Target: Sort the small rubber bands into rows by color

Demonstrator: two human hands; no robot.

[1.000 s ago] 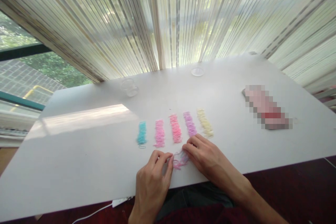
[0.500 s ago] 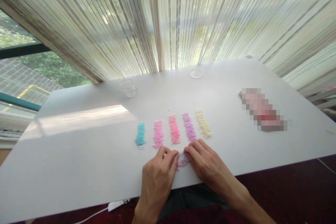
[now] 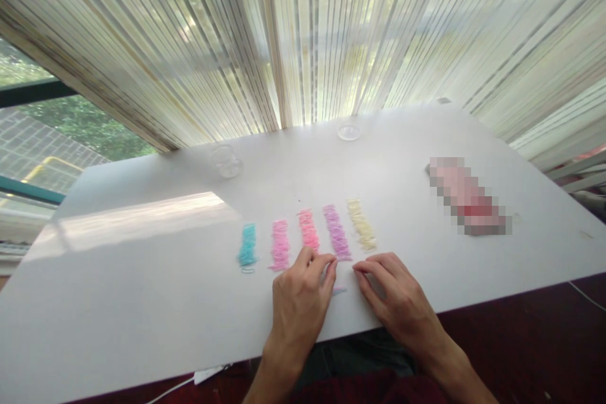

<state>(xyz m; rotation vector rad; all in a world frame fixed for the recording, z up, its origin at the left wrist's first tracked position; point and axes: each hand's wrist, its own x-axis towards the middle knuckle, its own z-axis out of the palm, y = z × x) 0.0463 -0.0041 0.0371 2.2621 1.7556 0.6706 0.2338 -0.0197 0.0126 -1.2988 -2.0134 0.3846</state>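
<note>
Five rows of small thin pieces lie on the white table: teal (image 3: pixel 247 245), pink (image 3: pixel 280 245), coral (image 3: pixel 308 229), purple (image 3: pixel 337 232) and pale yellow (image 3: pixel 362 225). My left hand (image 3: pixel 305 287) is just below the coral row, thumb and fingertips pinched together; anything between them is too small to make out. To its right my right hand (image 3: pixel 398 287) is also pinched, below the yellow row, its contents unclear. A few purple and bluish pieces (image 3: pixel 339 291) lie between the hands, partly hidden by my left hand.
Clear round containers (image 3: pixel 227 162) stand at the back left, and a clear round dish (image 3: pixel 349 132) at the back middle. A blurred pink object (image 3: pixel 468 197) lies on the right. Beyond the table's back edge hangs a striped curtain (image 3: pixel 284 31). A white power strip (image 3: pixel 208 374) is below the front edge.
My hands have moved apart, my right hand going right and my left hand slightly right and up. The small pieces between them now show less. The view has shifted slightly.
</note>
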